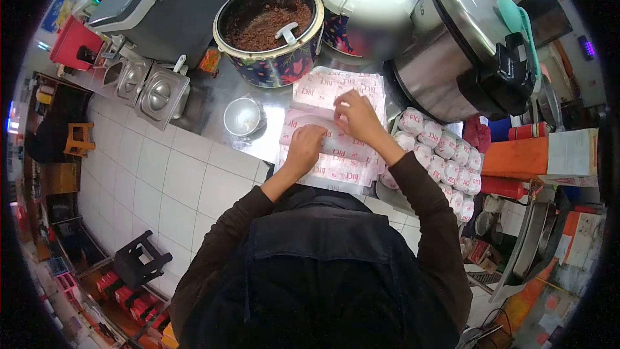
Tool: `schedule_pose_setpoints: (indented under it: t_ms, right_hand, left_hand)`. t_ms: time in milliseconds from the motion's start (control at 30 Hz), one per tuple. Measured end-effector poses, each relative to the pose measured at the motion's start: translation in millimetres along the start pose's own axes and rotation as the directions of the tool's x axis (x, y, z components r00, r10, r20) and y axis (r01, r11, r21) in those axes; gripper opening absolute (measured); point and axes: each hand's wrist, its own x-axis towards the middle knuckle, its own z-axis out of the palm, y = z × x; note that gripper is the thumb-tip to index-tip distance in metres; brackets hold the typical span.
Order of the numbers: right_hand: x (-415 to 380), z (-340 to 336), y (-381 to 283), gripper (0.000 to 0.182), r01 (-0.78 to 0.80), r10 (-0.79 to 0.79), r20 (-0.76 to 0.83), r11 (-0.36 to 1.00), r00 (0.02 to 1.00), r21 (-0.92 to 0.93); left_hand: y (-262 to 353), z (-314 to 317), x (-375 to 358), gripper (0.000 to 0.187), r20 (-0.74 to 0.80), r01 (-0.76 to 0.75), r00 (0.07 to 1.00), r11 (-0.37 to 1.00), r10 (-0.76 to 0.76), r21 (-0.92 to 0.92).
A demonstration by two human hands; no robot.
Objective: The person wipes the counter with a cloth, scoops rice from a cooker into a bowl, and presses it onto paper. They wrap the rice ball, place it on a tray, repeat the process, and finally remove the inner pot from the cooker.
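From far off, I watch my left hand [307, 147] and right hand [356, 115] over a curled sheet of paper [341, 147]. The paper is under and between my fingertips, just on the near right side of the open pot [272, 63]. My left fingers are curled in close at the paper; my right fingers are bent and a bit apart. I cannot tell if either hand pinches it. The paper is thin and white with red letters, bent in a soft round curve. Flat sheets [336, 84] like it lie underneath. The open pot is round, with flowers outside and lumpy brown food [268, 26] inside. A shiny round bowl [243, 116] sits near it, on its near side. Farther to its right, round wrapped bundles [436, 169] sit in rows.
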Motion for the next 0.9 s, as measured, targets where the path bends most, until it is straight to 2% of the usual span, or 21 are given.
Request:
schedule_pose_setpoints:
  t_ms: [67, 100, 167, 267, 400, 467, 567, 667, 700, 800, 833, 900]
  right_hand:
    - [-9.9, -0.3, -15.5, 0.005, -0.009, 0.009, 0.075, 1.0, 0.997, -0.004]
    - [-16.2, 5.0, -15.5, 0.007, 0.034, -0.034, 0.007, 0.998, 0.999, 0.047]
    - [-25.3, 14.9, -14.3, 0.008, 0.029, -0.028, -0.01, 0.999, 1.0, 0.043]
    - [-26.7, 11.9, -18.9, 0.01, 0.055, -0.055, -0.013, 0.996, 0.998, 0.074]
    - [-28.9, 2.8, -22.9, 0.013, 0.082, -0.085, 0.008, 0.981, 0.996, 0.178]
    - [-32.7, 4.4, -23.1, 0.014, 0.102, -0.113, 0.063, 0.981, 0.992, 0.164]
    - [-45.5, 16.4, -21.5, 0.017, 0.091, -0.112, 0.139, 0.985, 0.984, 0.147]
    - [-62.0, 23.8, -22.0, 0.021, 0.053, -0.079, 0.214, 0.991, 0.974, 0.124]
    - [-68.7, 24.1, -21.6, 0.023, 0.037, -0.063, 0.238, 0.993, 0.969, 0.112]
    - [-90.0, 30.0, -16.5, 0.023, -0.041, 0.01, 0.228, 0.991, 0.974, 0.131]
    - [-96.8, 36.3, -10.2, 0.023, 0.005, -0.02, 0.205, 0.997, 0.979, 0.072]
    - [-103.7, 45.1, -2.4, 0.025, 0.092, -0.084, 0.164, 0.995, 0.983, -0.046]
  left_hand:
    - [-4.9, 7.8, -4.7, 0.042, -0.134, -0.02, 0.991, 0.998, 0.029, 0.068]
    - [-4.6, 7.2, -2.5, 0.041, -0.162, -0.036, 0.985, 0.993, 0.053, 0.108]
    - [-3.7, 5.3, -0.3, 0.04, -0.213, -0.06, 0.972, 0.98, 0.1, 0.189]
    - [5.1, -12.2, 14.2, 0.04, -0.058, -0.005, 0.998, 0.966, 0.02, 0.258]
    - [5.4, -16.8, 17.2, 0.034, -0.042, -0.075, 0.994, 0.927, 0.097, 0.368]
    - [2.4, -12.4, 10.1, 0.028, -0.068, -0.11, 0.986, 0.909, 0.149, 0.403]
    - [2.5, -25.0, 12.4, 0.021, 0.019, -0.168, 0.984, 0.897, 0.176, 0.409]
    - [-31.2, -19.1, 5.9, 0.023, 0.18, -0.324, 0.942, 0.91, 0.284, 0.259]
    - [-37.1, -24.4, 8.4, 0.026, 0.219, -0.352, 0.921, 0.93, 0.323, 0.11]
    - [-38.1, -38.7, 0.9, 0.027, 0.252, -0.221, 0.935, 0.967, 0.248, -0.129]
    - [-39.7, -41.5, 1.6, 0.032, 0.214, -0.244, 0.937, 0.956, 0.275, -0.16]
    - [-48.3, -38.3, -4.7, 0.031, 0.229, -0.197, 0.945, 0.966, 0.233, -0.167]
